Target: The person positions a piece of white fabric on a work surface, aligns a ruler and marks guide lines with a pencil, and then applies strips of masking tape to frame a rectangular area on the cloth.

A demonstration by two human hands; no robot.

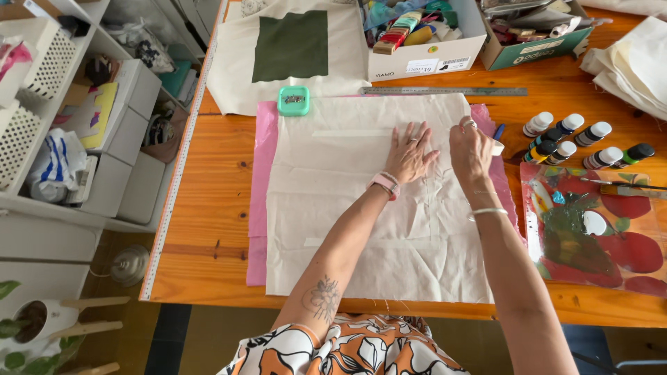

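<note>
Left hand [410, 154] flat, fingers spread, pins the cloth [361, 208] mid-tabletop; right hand [471, 149] pinches a white chalk-like piece [497, 146], seemingly marking, needing steady pressure.

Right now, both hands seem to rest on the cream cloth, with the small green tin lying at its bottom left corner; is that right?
Not quite: in the head view the green tin lies at the top left corner of the cream cloth. The left hand and right hand do rest on it.
</note>
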